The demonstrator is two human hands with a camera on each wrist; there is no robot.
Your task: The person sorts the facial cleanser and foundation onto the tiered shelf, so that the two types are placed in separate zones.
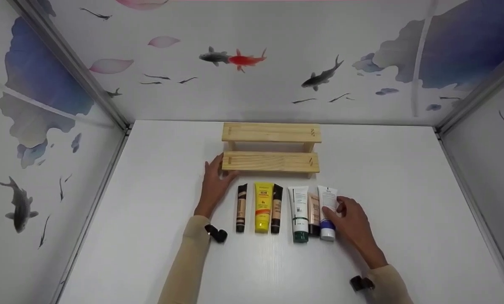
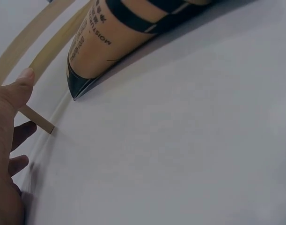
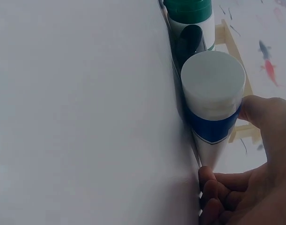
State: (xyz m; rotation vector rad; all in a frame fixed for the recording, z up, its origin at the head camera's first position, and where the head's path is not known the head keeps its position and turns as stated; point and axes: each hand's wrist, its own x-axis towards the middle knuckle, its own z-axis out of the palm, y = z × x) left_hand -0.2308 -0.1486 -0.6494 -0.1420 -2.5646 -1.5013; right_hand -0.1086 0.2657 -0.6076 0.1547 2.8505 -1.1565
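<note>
A two-tier wooden rack [image 1: 273,162] stands toward the back of the table. My left hand [image 1: 216,182] holds its lower tier at the left end, with the thumb [image 2: 25,82] against the board and the other fingers beyond. My right hand [image 1: 354,219] grips a white tube with a blue band [image 1: 328,211], thumb on its upper face and fingers along its right side. The tube lies on the table, its white cap [image 3: 213,77] toward me. Close on its left are a beige BB tube [image 1: 314,213] and a white tube with a green cap [image 1: 300,211].
Farther left lie a yellow tube [image 1: 263,209], a beige tube with black ends [image 1: 276,211] beside it, and a similar beige-and-black tube [image 1: 241,211] near my left hand. Printed panels with fish [image 1: 247,59] wall in the white table [image 1: 252,270] at the back and sides.
</note>
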